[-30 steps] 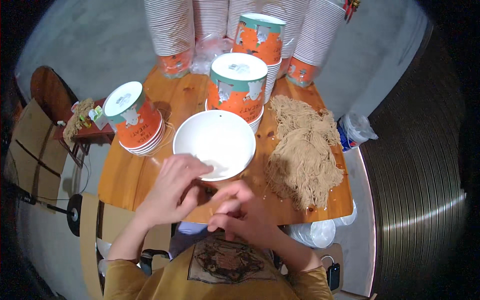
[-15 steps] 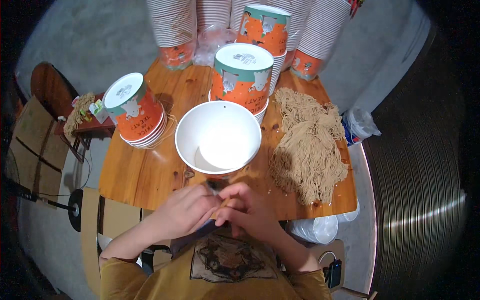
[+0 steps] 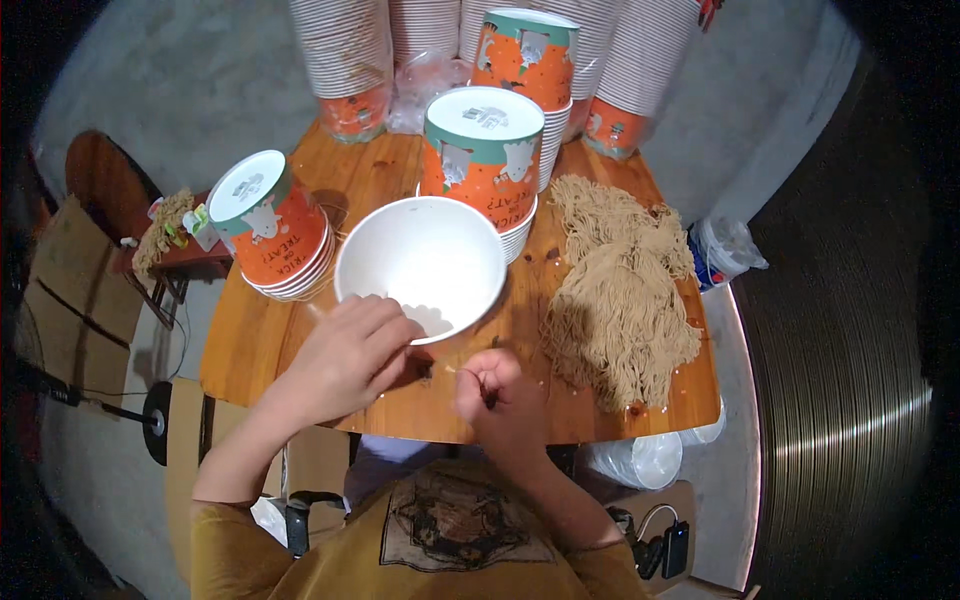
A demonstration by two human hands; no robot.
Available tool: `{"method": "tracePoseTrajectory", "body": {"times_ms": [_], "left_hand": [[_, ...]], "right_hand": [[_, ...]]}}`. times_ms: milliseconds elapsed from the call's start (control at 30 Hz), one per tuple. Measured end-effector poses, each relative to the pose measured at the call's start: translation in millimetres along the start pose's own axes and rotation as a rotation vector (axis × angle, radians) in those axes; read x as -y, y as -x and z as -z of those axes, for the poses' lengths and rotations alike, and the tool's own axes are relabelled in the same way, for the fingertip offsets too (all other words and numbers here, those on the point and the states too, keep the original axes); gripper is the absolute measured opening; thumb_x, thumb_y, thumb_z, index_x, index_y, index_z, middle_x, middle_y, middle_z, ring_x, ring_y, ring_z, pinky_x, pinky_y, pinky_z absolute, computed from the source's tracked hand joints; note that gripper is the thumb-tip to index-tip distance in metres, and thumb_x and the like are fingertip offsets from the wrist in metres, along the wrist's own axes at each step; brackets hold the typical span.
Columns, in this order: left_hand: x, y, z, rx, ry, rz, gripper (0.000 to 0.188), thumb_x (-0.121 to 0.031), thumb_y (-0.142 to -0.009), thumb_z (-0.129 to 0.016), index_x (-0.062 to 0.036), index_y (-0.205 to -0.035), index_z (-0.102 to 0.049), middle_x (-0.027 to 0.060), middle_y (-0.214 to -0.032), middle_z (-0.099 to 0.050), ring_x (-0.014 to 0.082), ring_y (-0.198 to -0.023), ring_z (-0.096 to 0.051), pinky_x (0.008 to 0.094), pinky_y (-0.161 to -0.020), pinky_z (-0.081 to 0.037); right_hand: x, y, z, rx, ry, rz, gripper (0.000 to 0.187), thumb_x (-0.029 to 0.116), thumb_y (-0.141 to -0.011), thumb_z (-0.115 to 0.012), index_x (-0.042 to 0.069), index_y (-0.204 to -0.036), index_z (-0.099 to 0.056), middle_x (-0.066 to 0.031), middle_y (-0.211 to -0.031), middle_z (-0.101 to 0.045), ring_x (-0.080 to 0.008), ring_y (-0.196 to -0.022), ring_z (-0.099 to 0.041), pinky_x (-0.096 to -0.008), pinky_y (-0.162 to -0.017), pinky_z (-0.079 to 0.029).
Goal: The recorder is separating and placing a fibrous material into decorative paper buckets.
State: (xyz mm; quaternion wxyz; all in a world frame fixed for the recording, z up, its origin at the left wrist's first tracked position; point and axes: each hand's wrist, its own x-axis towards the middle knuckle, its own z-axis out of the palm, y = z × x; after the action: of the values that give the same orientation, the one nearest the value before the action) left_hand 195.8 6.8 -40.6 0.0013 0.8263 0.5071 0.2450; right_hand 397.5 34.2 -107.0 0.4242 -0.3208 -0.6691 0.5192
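On the brown wooden table (image 3: 250,350) | white, round paper bucket (image 3: 430,265) is standing just beyond right hand (image 3: 500,398) | left hand (image 3: 350,350) is bending fingers over its near-left rim, grip cannot be told | right is pinching a thin pale strand (image 3: 455,370)

That mustard-yellow top (image 3: 330,555) has sleeves (image 3: 228,545) ending near the elbows and a dark, ornate panel (image 3: 455,520) across its front. Left hand (image 3: 350,355) and right hand (image 3: 502,405) are bare.
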Motion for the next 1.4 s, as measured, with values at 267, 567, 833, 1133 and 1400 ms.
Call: {"method": "tracePoseTrajectory", "body": {"times_ms": [267,567,833,1133,1400], "left_hand": [[-22,-17,0,0.047,0.31,0.263,0.035,-0.004,-0.08,-0.063,-0.0058,-0.115,-0.058,0.014,-0.094,-0.062,0.029,-0.081,-0.062,0.0375,-0.072,-0.051],[-30,-26,5,0.121,0.374,0.329,0.039,-0.002,-0.083,-0.059,-0.0052,-0.122,-0.057,0.0134,-0.101,-0.063,0.0246,-0.086,-0.064,0.0328,-0.075,-0.053],[-29,-27,3,0.126,0.334,0.305,0.039,-0.004,-0.084,-0.059,-0.0042,-0.123,-0.058,0.0158,-0.108,-0.063,0.0275,-0.092,-0.065,0.0336,-0.077,-0.053],[-27,-25,-4,0.073,0.309,0.244,0.039,-0.007,-0.081,-0.061,-0.0042,-0.12,-0.058,0.0158,-0.091,-0.062,0.0321,-0.081,-0.062,0.0396,-0.07,-0.05],[-26,-26,-8,0.056,0.298,0.215,0.04,-0.008,-0.08,-0.062,-0.0033,-0.119,-0.058,0.016,-0.089,-0.062,0.0322,-0.079,-0.062,0.0395,-0.068,-0.05]], "right_hand": [[-17,-10,-10,-0.171,0.147,0.131,0.008,0.002,-0.09,-0.057,0.001,-0.093,-0.049,-0.0025,-0.074,-0.062,-0.0054,-0.067,-0.059,-0.0222,-0.059,-0.049],[-13,-23,-12,-0.223,0.142,0.216,0.011,0.008,-0.09,-0.057,0.004,-0.098,-0.05,-0.0106,-0.077,-0.06,-0.0203,-0.068,-0.065,-0.034,-0.058,-0.05],[-21,-27,-14,-0.268,0.171,0.214,0.01,0.007,-0.09,-0.057,0.004,-0.096,-0.049,-0.0119,-0.074,-0.06,-0.0214,-0.066,-0.066,-0.0336,-0.058,-0.051],[-13,-27,-13,-0.254,0.119,0.259,0.006,-0.001,-0.092,-0.052,-0.002,-0.093,-0.046,-0.0067,-0.075,-0.06,-0.0092,-0.067,-0.06,-0.0243,-0.06,-0.05],[-23,-25,-11,-0.236,0.24,0.316,0.008,-0.001,-0.091,-0.054,-0.002,-0.096,-0.048,-0.0068,-0.076,-0.061,-0.0097,-0.067,-0.06,-0.0256,-0.059,-0.05]]}}
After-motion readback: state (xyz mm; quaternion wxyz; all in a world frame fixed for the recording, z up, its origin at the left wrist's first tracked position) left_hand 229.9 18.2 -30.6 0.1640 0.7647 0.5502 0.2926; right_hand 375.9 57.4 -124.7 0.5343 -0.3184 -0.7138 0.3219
